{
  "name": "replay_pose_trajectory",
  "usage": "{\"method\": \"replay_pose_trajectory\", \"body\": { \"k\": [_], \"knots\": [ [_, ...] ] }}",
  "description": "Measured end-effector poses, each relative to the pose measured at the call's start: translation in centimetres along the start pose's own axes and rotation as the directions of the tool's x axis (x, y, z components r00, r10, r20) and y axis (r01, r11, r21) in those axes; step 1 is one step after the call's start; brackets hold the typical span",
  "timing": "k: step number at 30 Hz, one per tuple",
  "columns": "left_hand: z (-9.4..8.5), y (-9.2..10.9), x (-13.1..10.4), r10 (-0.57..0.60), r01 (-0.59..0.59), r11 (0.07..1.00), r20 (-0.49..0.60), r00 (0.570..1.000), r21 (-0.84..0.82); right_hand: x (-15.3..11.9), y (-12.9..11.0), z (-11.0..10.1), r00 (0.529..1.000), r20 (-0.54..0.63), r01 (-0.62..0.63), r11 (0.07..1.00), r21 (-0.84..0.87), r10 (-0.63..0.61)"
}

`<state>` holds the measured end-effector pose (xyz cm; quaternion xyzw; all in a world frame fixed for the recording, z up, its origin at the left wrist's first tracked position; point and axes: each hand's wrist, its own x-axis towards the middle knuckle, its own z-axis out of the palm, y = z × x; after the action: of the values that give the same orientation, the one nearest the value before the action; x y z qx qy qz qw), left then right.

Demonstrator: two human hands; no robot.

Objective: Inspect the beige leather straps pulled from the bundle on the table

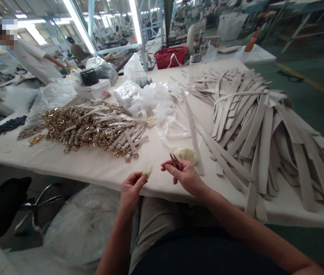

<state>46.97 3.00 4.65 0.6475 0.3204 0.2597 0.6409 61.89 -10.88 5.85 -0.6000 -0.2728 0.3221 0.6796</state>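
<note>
My left hand point(133, 185) pinches a small pale scrap point(148, 172) at the table's front edge. In my right hand point(186, 175) are small scissors point(175, 159), their tips pointing up and away from me. Just behind that hand lies a crumpled pale yellow piece point(186, 153) on the cloth-covered table point(99, 168). A long beige strip point(192, 133) runs back beside it. To the left is a heap of short straps with gold buckles point(84, 128); to the right, a large bundle of long beige strips point(250, 122).
Clear plastic bags point(153, 101), a white box point(97, 89) and a red basket point(170, 57) stand farther back. A clear bottle point(192, 74) is behind the strips. A person point(33, 57) is at the back left. Below the table's left side are a chair point(4, 208) and a plastic sack point(84, 225).
</note>
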Motion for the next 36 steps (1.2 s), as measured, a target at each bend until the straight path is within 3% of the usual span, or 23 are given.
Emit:
{"method": "replay_pose_trajectory", "body": {
  "k": [3,10,15,25,32,36],
  "knots": [
    [0.0,0.3,-0.6,0.006,-0.007,1.0,0.034,0.999,0.017,0.4,0.0,1.0,0.997,0.071,-0.044,0.999,0.031,0.042],
    [-0.6,0.6,-1.1,0.092,-0.122,0.975,0.159,0.983,0.187,0.1,-0.6,0.7,0.974,0.226,0.013,0.984,-0.18,0.028],
    [-0.5,0.9,-1.0,0.127,-0.185,0.952,0.233,0.964,0.245,-0.4,-0.5,0.6,0.977,0.215,0.065,0.959,-0.275,-0.005],
    [-0.9,0.1,-1.2,0.091,-0.143,0.952,0.198,0.976,0.271,-1.2,0.9,0.6,0.974,0.217,-0.034,0.99,-0.136,0.063],
    [-1.0,-0.7,-1.5,0.077,-0.143,0.951,0.237,0.968,0.273,-1.6,2.0,0.7,0.971,0.185,-0.136,0.988,-0.076,0.148],
    [-0.5,-0.5,-1.7,0.087,-0.156,0.949,0.246,0.965,0.275,-1.6,2.2,0.7,0.974,0.186,-0.116,0.99,-0.082,0.129]
  ]
}}
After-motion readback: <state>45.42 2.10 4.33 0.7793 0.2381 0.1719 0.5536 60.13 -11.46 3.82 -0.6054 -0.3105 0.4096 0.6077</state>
